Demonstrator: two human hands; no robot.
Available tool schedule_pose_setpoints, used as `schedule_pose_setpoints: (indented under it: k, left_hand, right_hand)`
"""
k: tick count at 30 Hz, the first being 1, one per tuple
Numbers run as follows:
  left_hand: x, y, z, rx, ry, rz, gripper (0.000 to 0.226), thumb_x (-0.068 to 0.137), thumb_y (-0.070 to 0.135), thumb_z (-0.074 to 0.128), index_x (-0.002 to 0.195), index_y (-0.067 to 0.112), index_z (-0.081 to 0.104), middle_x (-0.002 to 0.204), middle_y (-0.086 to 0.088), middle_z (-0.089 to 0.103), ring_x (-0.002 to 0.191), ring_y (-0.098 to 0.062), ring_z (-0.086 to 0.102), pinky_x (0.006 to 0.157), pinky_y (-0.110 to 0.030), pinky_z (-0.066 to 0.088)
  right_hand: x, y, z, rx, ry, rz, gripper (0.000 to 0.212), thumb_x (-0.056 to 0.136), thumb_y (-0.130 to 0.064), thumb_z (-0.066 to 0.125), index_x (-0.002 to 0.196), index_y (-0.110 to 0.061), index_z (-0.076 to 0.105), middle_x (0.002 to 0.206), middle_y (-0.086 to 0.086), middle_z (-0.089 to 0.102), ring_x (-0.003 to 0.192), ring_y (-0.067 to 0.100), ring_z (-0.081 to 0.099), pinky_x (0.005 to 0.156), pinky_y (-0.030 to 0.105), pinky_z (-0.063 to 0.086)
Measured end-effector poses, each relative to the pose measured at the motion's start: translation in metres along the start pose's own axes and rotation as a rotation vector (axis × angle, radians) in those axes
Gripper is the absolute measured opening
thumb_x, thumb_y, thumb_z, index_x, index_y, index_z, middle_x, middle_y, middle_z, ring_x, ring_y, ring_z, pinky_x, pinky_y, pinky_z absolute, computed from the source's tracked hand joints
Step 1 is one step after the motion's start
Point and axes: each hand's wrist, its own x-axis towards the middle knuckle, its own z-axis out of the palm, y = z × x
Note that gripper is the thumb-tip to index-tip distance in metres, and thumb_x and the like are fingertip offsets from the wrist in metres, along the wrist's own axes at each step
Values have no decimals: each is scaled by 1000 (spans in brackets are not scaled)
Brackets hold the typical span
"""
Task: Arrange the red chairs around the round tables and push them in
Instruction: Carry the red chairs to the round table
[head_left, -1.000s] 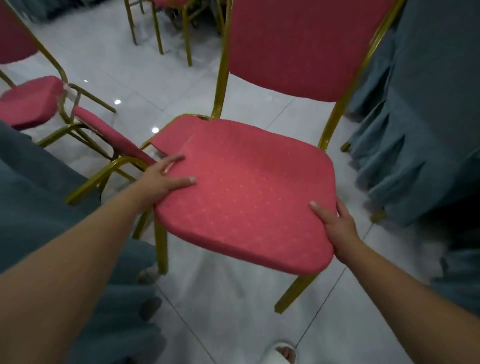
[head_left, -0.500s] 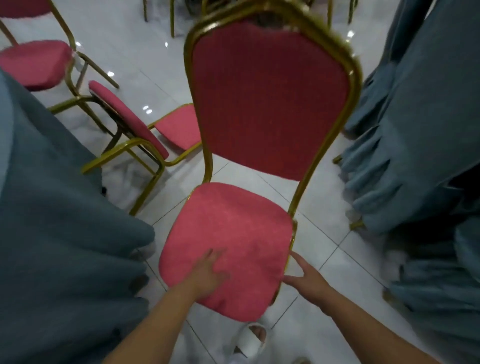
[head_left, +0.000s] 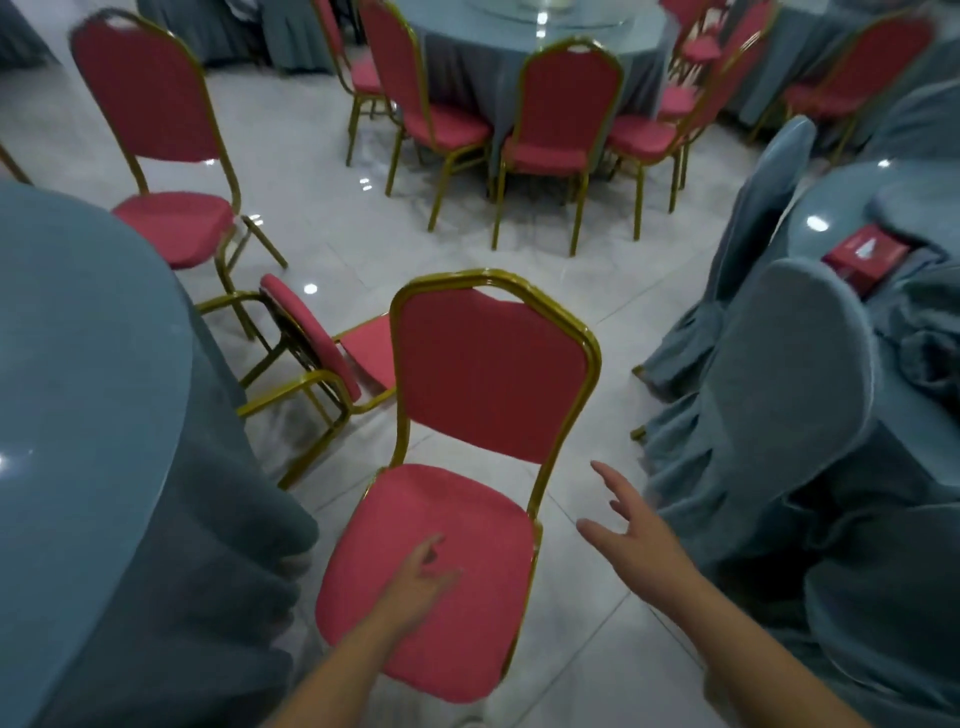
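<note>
Directly ahead stands a red chair (head_left: 488, 374); the left hand (head_left: 415, 577) over its seat and the right hand (head_left: 631, 530) beside it spread their fingers, holding nothing. Its stiff gold frame looks light; the seat edges seem the best grip.

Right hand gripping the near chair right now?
No, the right hand hangs open, fingers spread, over the floor beside the near chair, clear of it.

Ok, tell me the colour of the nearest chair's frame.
Gold; the nearest chair's frame shows best in the head view.
</note>
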Motion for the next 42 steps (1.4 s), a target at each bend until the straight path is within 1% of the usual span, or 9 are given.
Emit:
schedule_pose_setpoints:
  k: [5,8,15,19,21,25,33,39,42]
  left_hand:
    - [38,97,-3,17,83,118,60,87,32,73,140,32,47,136,0,48,110,-11,53,77,-23,48]
    - [71,156,8,-62,130,159,64,85,34,74,142,31,44,139,-5,48,116,-18,52,93,-37,49]
    - [175,278,50,-328,426,164,121,65,52,86,156,31,9,157,-6,30,139,-28,37,111,-55,36]
    - [219,331,80,-353,680,10,128,70,43,85,157,20,-6,163,-14,11,147,-32,21,117,-45,24]
    - [230,341,91,-355,803,-42,118,75,31,81,158,16,-2,162,-18,9,147,-34,21,115,-42,24]
    - [231,336,91,-345,832,23,108,62,33,80,151,14,22,150,-20,38,136,-36,40,115,-49,33]
    - [220,342,94,-405,833,4,108,58,38,82,146,45,19,141,0,45,125,-32,51,101,-57,45]
    - [225,347,85,-586,898,-77,123,49,46,92,146,49,17,141,4,50,111,-9,59,92,-40,51]
    - [228,363,57,-745,936,-185,132,44,50,90,148,52,10,151,-6,40,127,-26,50,105,-50,41]
  right_hand:
    - [23,-14,-48,38,96,-19,69,87,-45,68,134,-69,25,155,-21,30,140,14,37,103,48,45]
    - [50,-10,-82,57,86,-51,67,89,-43,68,133,-71,26,154,-21,31,137,11,38,103,47,45]
    - [141,31,-159,129,-31,-95,59,93,-36,64,139,-56,32,151,-14,37,128,10,47,103,42,49]
    - [197,46,-203,135,-169,-73,58,94,-34,63,142,-48,35,149,-13,39,128,12,48,104,42,49]
    - [232,43,-219,127,-229,-114,57,94,-34,63,142,-47,36,147,-13,41,125,10,49,103,41,49]
    - [305,17,-225,120,-318,-191,52,93,-34,63,137,-49,39,140,-14,46,117,6,51,90,27,50]
    - [428,-63,-188,107,-588,-302,54,90,-33,66,138,-45,45,132,-13,51,107,1,58,72,17,47]
    - [522,-126,-172,56,-662,-256,50,92,-30,65,138,-41,48,128,-8,54,103,1,58,71,18,45]
    - [556,-154,-160,16,-726,-264,48,92,-29,65,136,-40,49,129,-7,54,102,3,59,73,20,46]
